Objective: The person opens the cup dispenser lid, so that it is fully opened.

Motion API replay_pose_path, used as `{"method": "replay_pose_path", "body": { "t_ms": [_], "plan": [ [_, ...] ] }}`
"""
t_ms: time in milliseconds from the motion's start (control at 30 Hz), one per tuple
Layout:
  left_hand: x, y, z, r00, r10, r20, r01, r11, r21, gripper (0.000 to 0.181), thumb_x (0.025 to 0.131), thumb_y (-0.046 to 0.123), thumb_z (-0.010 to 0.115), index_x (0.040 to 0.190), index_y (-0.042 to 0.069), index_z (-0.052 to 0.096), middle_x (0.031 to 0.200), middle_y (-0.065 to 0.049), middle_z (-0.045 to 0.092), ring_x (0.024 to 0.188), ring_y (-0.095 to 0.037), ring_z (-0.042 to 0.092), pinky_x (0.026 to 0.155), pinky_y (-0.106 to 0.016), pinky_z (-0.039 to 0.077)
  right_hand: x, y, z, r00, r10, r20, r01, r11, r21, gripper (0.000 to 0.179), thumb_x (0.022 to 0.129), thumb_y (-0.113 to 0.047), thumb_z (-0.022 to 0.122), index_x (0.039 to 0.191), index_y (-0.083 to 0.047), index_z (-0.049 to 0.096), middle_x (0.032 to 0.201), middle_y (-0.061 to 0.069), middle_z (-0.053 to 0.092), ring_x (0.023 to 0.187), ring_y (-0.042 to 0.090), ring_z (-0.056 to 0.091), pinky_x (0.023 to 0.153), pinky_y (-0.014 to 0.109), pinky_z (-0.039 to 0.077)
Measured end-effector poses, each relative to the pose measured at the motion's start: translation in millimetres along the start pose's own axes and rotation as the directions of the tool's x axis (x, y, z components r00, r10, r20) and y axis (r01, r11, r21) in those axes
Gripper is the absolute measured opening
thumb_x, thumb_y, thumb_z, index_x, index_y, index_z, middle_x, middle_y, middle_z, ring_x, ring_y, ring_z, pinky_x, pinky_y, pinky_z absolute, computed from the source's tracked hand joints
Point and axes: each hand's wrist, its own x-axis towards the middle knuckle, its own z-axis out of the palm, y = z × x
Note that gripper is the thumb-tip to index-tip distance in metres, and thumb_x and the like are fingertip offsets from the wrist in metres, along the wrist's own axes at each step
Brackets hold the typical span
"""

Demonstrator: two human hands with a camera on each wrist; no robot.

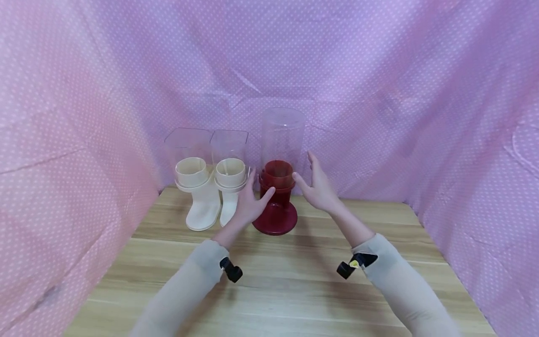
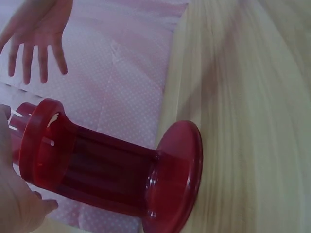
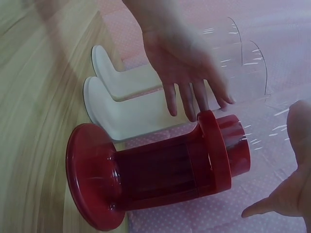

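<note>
A red plastic dispenser-like stand (image 1: 275, 219) with a round base stands upright on the table, a clear cylinder (image 1: 283, 135) rising from its collar. On its left side is my left hand (image 1: 249, 204), fingers extended and thumb spread; in the right wrist view those fingertips lie close to the red collar (image 3: 214, 150), and I cannot tell whether they touch it. My right hand (image 1: 318, 191) is held on the other side, spread and apart from the stand. Neither hand grips anything. The left wrist view shows the right palm (image 2: 41, 24) facing the stand.
Two white boot-shaped stands (image 1: 203, 210) with cream cups (image 1: 230, 173) and clear angular containers (image 1: 189, 140) stand side by side, left of the red one. Pink dotted cloth (image 1: 358, 93) hangs behind and along both sides of the wooden table (image 1: 286, 290).
</note>
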Motion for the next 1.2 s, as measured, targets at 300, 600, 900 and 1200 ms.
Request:
{"method": "replay_pose_path", "body": {
  "t_ms": [300, 600, 900, 1200],
  "plan": [
    [24.4, 9.4, 4.7, 0.997, 0.074, -0.003, -0.074, 0.997, 0.02, 0.099, 0.097, 0.045, 0.071, 0.171, 0.009, 0.016, 0.174, -0.017, 0.032, 0.161, -0.034, 0.033, 0.131, -0.053, 0.031, 21.2, -3.0, 11.8, 1.0, 0.002, -0.005, -0.001, 0.993, 0.118, 0.092, 0.107, -0.041, 0.06, 0.169, -0.002, 0.003, 0.176, 0.028, 0.014, 0.159, 0.051, 0.028, 0.128, 0.059, 0.033],
    [40.9, 16.7, 1.7, 0.996, 0.093, -0.012, -0.093, 0.996, 0.018, 0.098, 0.098, 0.044, 0.07, 0.172, 0.012, 0.015, 0.172, -0.02, 0.034, 0.157, -0.041, 0.038, 0.128, -0.058, 0.034, 33.3, 4.5, 19.1, 1.0, 0.006, 0.009, -0.007, 0.982, 0.19, 0.094, 0.106, -0.038, 0.064, 0.169, -0.004, 0.003, 0.175, 0.026, 0.017, 0.16, 0.047, 0.028, 0.129, 0.058, 0.032],
    [44.0, 24.4, -3.5, 0.993, 0.118, 0.028, -0.116, 0.991, -0.073, 0.095, 0.099, 0.035, 0.074, 0.17, 0.005, 0.018, 0.17, -0.021, 0.038, 0.156, -0.036, 0.041, 0.128, -0.049, 0.038, 35.5, 6.8, 20.1, 0.999, -0.007, 0.051, -0.009, 0.953, 0.304, 0.085, 0.108, -0.032, 0.062, 0.169, -0.007, 0.008, 0.172, 0.027, 0.024, 0.15, 0.054, 0.042, 0.121, 0.059, 0.043],
    [36.3, 38.3, -8.0, 0.985, 0.168, 0.022, -0.165, 0.979, -0.123, 0.095, 0.095, 0.027, 0.081, 0.167, -0.001, 0.025, 0.165, -0.028, 0.043, 0.149, -0.042, 0.05, 0.121, -0.05, 0.046, 22.5, -2.2, 5.1, 0.999, -0.037, 0.036, 0.027, 0.969, 0.245, 0.085, 0.108, -0.032, 0.064, 0.169, -0.007, 0.01, 0.171, 0.026, 0.028, 0.146, 0.053, 0.048, 0.113, 0.059, 0.051]
  ]
}}
